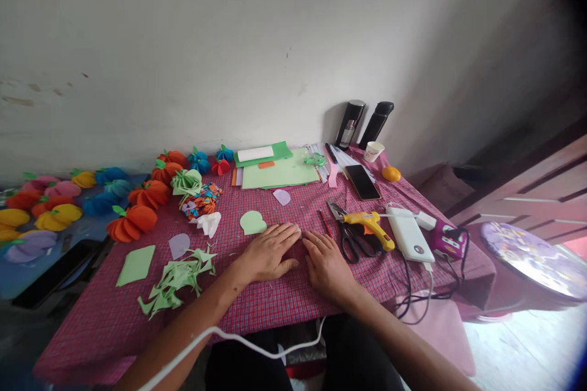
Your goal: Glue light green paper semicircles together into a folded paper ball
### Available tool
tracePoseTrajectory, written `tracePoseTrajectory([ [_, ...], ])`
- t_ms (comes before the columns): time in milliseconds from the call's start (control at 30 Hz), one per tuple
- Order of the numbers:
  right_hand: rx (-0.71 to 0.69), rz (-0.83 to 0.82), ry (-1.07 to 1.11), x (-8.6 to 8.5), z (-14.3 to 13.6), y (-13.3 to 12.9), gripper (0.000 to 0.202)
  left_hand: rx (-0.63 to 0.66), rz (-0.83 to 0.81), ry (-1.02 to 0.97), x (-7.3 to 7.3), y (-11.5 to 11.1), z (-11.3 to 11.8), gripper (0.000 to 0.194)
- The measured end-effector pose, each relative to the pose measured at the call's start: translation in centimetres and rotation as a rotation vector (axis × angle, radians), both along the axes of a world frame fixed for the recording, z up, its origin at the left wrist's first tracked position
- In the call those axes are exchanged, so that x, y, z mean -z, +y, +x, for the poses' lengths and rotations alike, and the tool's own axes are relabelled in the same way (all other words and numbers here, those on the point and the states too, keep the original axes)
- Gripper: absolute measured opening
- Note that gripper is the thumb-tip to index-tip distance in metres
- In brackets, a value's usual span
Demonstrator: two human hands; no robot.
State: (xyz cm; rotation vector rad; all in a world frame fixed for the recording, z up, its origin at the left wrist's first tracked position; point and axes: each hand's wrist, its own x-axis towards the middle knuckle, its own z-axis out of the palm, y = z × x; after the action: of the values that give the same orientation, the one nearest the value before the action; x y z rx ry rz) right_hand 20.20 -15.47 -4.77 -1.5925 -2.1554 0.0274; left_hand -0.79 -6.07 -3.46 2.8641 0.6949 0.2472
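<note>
My left hand [274, 253] lies palm down on the red checked cloth, its fingers pointing right and its thumb apart from them. A tiny pale piece [299, 232] shows at its fingertips; what it is I cannot make out. My right hand [329, 264] rests flat beside it, fingertips close to the left ones. Beyond the left hand is a light green cut paper shape [252, 222]. A lilac paper shape [281, 197] lies farther back, another lilac one [179, 245] to the left. Green paper scraps [177, 281] are heaped left of my left forearm.
Scissors [352, 243], a yellow glue gun [372, 226], a white power bank [409, 235] and a phone [362, 182] lie right. Paper sheets [279, 177] and a paper cup [373, 151] are at the back. Paper pumpkins [132, 223] crowd the left. A white cable [238, 338] crosses my left forearm.
</note>
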Motion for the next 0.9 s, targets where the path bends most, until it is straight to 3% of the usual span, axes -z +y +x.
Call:
tracePoseTrajectory([
  [233, 0.006, 0.023, 0.018, -0.1, -0.2, -0.2, 0.036, -0.009, 0.057, -0.131, -1.1, 0.5, -0.4, 0.058],
  [367, 0.015, 0.034, 0.022, 0.1, -0.1, -0.1, 0.033, -0.351, 0.121, -0.349, -1.9, 2.9, -3.6, 0.037],
  [433, 0.008, 0.035, 0.027, 0.1, 0.0, -0.1, 0.031, -0.524, 0.144, -0.311, -1.6, 4.2, -5.5, 0.035],
  [567, 0.000, 0.032, 0.050, 0.0, -0.3, 0.0, 0.030, -0.597, 0.097, -0.094, -0.5, 5.3, -7.4, 0.043],
  [667, -0.031, 0.039, 0.101, -0.2, -0.3, -0.1, 0.030, -0.598, 0.076, -0.077, 0.0, 5.4, -7.3, 0.039],
  [800, 0.003, 0.122, 0.200, -1.1, 3.0, -0.3, 0.030, -0.596, 0.065, -0.104, 0.4, 5.9, -7.1, 0.039],
  [900, 0.227, 0.201, 0.142, -2.3, 8.0, -0.6, 0.031, -0.635, 0.111, -0.112, 0.6, 6.3, -7.2, 0.042],
])
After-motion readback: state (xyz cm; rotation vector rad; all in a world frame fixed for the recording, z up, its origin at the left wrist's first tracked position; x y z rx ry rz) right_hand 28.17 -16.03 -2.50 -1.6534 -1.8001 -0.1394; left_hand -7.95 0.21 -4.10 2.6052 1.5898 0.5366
